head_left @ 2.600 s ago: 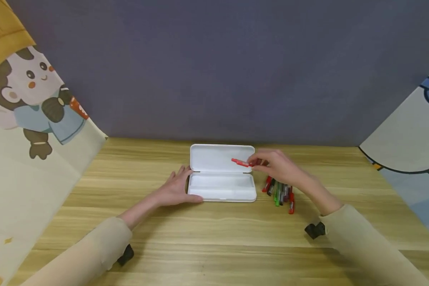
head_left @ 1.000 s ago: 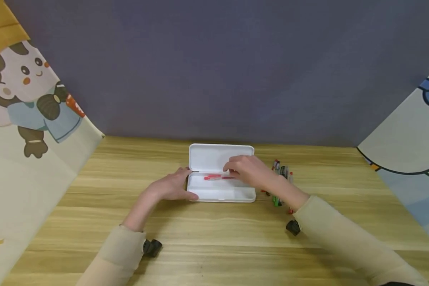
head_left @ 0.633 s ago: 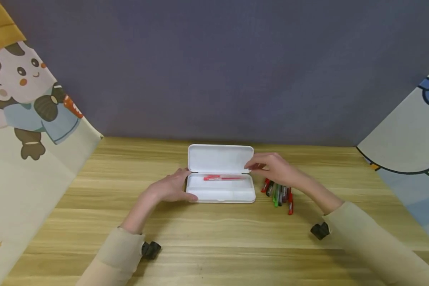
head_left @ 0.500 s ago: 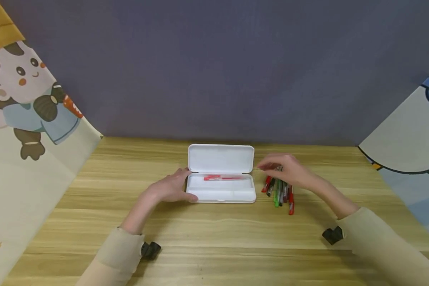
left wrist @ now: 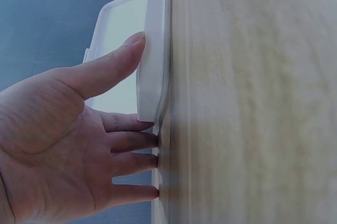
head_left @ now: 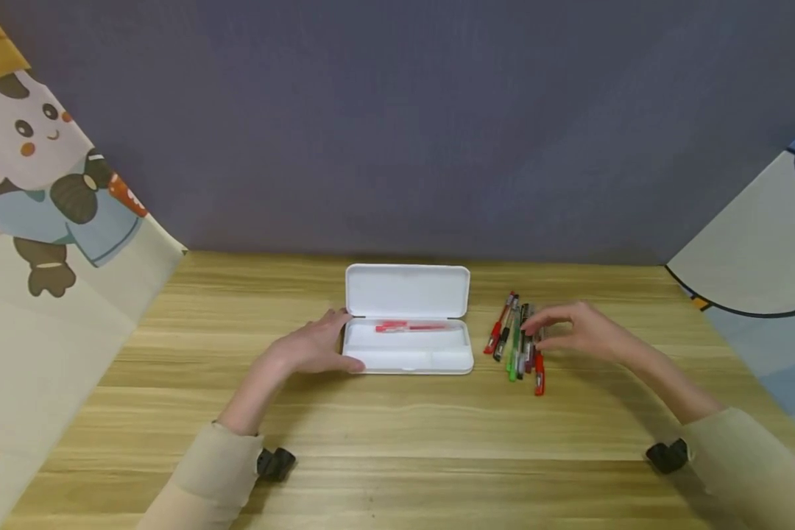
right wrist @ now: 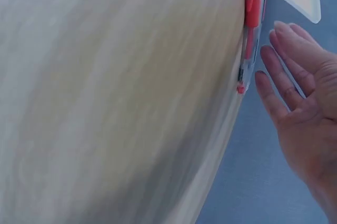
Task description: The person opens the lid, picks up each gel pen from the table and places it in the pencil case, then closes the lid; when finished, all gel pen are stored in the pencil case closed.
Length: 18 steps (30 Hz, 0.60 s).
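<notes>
A white pencil case (head_left: 391, 361) lies open on the table, its lid (head_left: 407, 291) tipped back. One red pen (head_left: 404, 327) lies lengthwise in its rear part. My left hand (head_left: 313, 347) rests at the case's left end, thumb on the front edge. In the left wrist view its fingers (left wrist: 131, 163) are straight and spread. To the right of the case, several pens (head_left: 515, 342) lie side by side, with red, black and green parts. My right hand (head_left: 583, 331) hovers at their right side, thumb and fingers apart, nearest a red pen (head_left: 539, 375). Nothing shows in its grasp.
The wooden table (head_left: 384, 442) ends at a dark grey backdrop (head_left: 404, 132) just behind the lid. Printed cartoon panels flank both sides. A small black device (head_left: 276, 464) sits at the left wrist and another black device (head_left: 667, 456) at the right.
My right hand has laid the red pen in the pencil case, let go, and moved right to the other pens. My left hand has stayed at the case's left end.
</notes>
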Tool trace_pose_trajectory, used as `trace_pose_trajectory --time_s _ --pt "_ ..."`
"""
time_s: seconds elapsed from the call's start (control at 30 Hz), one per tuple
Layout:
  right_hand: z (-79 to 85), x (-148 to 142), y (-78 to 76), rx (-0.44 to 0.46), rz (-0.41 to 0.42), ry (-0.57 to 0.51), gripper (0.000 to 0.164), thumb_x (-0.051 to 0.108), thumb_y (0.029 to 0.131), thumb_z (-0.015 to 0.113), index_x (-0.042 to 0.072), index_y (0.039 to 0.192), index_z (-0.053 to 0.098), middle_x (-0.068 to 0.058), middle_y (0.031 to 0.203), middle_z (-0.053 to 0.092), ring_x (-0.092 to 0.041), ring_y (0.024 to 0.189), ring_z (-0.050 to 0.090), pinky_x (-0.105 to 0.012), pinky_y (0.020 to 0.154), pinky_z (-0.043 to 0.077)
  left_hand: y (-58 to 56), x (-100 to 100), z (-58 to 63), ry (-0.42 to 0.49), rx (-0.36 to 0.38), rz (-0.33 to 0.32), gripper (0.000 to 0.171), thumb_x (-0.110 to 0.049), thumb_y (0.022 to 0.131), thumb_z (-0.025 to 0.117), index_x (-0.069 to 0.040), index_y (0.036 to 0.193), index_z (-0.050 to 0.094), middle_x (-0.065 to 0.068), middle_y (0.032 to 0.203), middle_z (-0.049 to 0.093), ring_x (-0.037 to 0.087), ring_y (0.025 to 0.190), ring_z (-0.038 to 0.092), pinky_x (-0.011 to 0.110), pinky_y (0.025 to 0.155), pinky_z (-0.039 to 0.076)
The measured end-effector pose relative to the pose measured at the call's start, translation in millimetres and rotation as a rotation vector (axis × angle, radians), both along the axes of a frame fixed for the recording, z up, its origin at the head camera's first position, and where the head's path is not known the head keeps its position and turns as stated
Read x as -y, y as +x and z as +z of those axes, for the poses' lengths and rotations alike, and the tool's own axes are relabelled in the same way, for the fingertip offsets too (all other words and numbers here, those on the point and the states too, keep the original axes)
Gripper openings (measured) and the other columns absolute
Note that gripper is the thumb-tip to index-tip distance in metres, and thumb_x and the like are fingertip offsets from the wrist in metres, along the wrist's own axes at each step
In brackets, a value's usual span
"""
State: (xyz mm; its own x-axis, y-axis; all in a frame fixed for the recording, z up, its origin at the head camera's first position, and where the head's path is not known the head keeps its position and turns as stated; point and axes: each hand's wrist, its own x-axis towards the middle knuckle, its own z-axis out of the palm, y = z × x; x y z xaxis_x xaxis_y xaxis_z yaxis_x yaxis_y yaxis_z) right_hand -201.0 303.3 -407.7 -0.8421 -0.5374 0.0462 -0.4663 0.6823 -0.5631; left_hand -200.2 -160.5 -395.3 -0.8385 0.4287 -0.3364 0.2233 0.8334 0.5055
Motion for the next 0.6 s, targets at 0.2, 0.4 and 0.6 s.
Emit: trace_pose_trajectory --time_s 0.2,0.4,0.6 --pt "-5.4 -7 -1.0 0.028 0.021 0.021 0.036 0.013 0.084 0.084 0.017 0.118 0.075 0.003 0.112 0.076 -0.013 0.105 0.071 -0.034 0.086 0.063 -0.3 0 0.2 0.007 0.001 -0.005 0.098 -0.044 0.089 0.078 -0.002 0.161 0.027 0.026 0.170 0.018 0.045 0.160 0.014 0.065 0.129 0.020" --pt "-6.4 -12 -1.3 0.053 0.030 0.053 0.034 0.017 0.083 0.085 0.024 0.115 0.075 0.005 0.114 0.074 -0.006 0.108 0.067 -0.033 0.089 0.062 -0.5 -1 0.0 0.006 0.006 -0.003 0.098 -0.043 0.089 0.079 -0.002 0.161 0.026 0.026 0.170 0.018 0.044 0.160 0.013 0.064 0.129 0.018" --pt "-10.1 -15 -3.6 0.038 0.121 0.047 0.028 0.017 0.082 0.085 0.023 0.108 0.077 0.000 0.112 0.072 0.002 0.105 0.062 -0.029 0.084 0.061 -0.6 1 -0.5 0.003 0.004 -0.002 0.098 -0.043 0.089 0.078 -0.002 0.161 0.026 0.026 0.170 0.018 0.044 0.160 0.013 0.064 0.129 0.017"
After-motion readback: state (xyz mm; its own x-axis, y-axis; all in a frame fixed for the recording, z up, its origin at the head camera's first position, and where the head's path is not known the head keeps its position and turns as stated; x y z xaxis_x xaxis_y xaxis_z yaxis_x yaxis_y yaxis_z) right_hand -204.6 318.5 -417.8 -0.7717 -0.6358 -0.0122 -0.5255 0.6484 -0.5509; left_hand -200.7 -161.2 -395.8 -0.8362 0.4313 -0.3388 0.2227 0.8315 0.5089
